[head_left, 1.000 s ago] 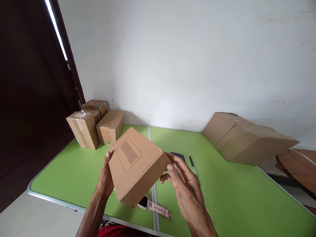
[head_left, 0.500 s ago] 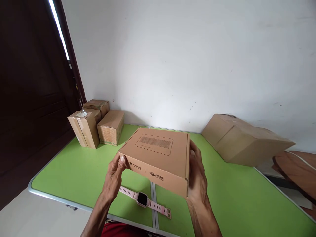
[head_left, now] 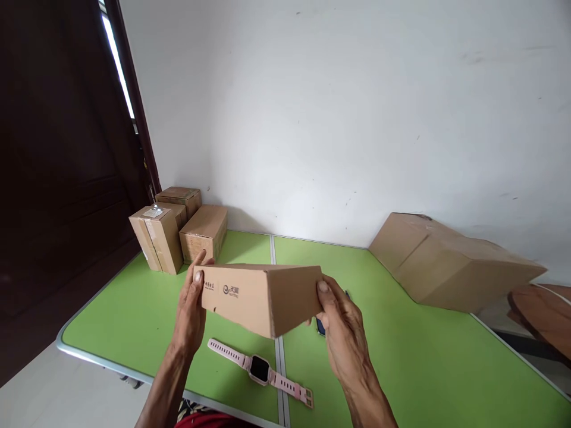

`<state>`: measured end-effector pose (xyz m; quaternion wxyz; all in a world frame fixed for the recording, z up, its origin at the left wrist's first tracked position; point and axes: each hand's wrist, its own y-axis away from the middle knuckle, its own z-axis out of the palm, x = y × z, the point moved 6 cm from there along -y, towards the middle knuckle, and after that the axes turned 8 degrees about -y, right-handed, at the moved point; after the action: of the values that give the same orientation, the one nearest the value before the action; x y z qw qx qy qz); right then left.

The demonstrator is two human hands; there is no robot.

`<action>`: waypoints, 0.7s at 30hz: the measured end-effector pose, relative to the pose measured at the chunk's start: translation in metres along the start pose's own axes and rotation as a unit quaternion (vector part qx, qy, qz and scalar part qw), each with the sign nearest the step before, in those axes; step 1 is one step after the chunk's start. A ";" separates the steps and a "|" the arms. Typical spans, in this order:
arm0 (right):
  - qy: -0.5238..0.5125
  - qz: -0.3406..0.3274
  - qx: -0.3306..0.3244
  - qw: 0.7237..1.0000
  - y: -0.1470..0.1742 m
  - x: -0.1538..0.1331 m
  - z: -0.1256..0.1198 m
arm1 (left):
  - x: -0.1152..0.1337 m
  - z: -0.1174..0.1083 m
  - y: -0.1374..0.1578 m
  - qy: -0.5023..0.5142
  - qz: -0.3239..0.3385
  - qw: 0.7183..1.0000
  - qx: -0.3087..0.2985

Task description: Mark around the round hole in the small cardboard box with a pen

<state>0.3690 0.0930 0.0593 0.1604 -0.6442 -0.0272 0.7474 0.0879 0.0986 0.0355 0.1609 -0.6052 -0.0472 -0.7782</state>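
Box (head_left: 261,297) up off the table (head_left: 401,356), over the watch (head_left: 260,368) | left hand (head_left: 191,315) and right hand (head_left: 345,333) clamp its ends | you wanna keep thumbs on the edges, hold it level

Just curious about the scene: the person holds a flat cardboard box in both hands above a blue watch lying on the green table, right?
Not quite: the watch is pink, not blue, as the head view shows. Both hands do hold the flat cardboard box above the green table.
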 end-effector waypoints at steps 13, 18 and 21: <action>-0.215 0.053 0.046 0.974 0.001 0.006 0.004 | -0.012 0.015 0.017 0.102 -0.079 0.985 -0.113; -0.195 0.047 0.044 0.979 -0.002 0.000 0.002 | -0.015 0.008 0.025 -0.051 -0.058 0.989 -0.126; -0.084 0.030 0.040 0.995 -0.012 -0.010 0.000 | -0.020 0.005 0.028 -0.108 -0.071 0.983 -0.130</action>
<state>0.3731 0.1020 0.0718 0.1604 -0.5727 0.0084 0.8038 0.1051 0.0772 0.0140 0.0195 -0.6966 -0.0059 -0.7172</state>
